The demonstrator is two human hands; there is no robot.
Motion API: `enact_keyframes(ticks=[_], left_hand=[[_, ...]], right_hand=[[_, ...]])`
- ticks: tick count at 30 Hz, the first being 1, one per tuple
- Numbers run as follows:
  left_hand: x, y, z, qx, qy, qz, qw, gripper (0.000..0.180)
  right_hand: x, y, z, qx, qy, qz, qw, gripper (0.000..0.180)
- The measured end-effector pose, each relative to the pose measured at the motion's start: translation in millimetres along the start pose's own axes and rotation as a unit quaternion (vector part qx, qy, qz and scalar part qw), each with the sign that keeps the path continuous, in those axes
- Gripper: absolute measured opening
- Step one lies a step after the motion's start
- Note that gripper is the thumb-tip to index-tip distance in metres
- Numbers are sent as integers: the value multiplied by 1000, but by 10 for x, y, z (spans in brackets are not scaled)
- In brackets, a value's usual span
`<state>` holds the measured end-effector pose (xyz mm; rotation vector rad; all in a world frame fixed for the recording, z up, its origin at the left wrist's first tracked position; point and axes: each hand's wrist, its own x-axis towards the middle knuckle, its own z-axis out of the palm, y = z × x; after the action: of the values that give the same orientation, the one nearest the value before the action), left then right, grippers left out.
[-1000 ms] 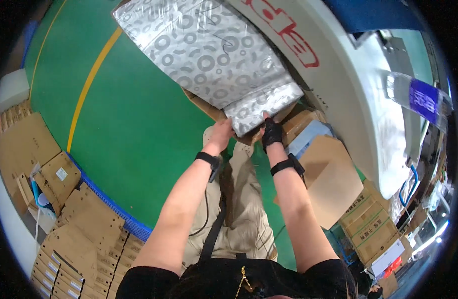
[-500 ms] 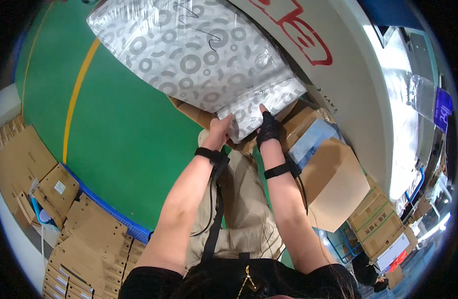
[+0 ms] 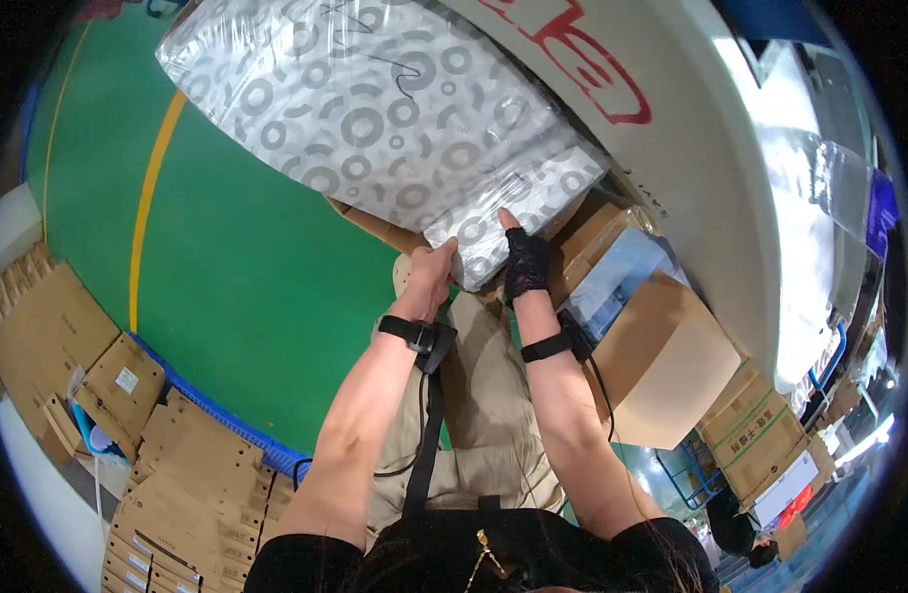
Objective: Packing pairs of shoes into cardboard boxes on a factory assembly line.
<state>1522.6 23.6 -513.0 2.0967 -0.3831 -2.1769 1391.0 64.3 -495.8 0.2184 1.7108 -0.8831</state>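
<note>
Green floor (image 3: 246, 267) below, both hands' grip, left hand (image 3: 429, 280) and right hand (image 3: 524, 259), closed on ring-patterned wrapped bundle (image 3: 375, 119).

Bright, even indoor light, strongest from the upper right where the white curved surface (image 3: 770, 198) blows out, glare streaks on the plastic-wrapped patterned bundle (image 3: 375, 128), soft faint shadows, heavy fisheye bending toward a black rim, slight softness at the edges

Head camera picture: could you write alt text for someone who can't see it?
Seen from above, a person's left hand and right hand, in a black fingerless glove, grip the near end of a large plastic-wrapped package with grey ring patterns. Below lies a green floor, with flattened cardboard left and cardboard boxes right.
</note>
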Motion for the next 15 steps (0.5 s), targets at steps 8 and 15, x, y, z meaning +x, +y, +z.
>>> enact_keyframes(ticks=[8, 15], left_hand=[[-870, -212, 171, -119, -67, -26, 990, 26], [-1580, -1153, 537, -41, -77, 92, 992, 20]], right_hand=[[-715, -193, -356, 76, 93, -20, 993, 48], [-1059, 335, -1222, -120, 199, 10, 972, 36]])
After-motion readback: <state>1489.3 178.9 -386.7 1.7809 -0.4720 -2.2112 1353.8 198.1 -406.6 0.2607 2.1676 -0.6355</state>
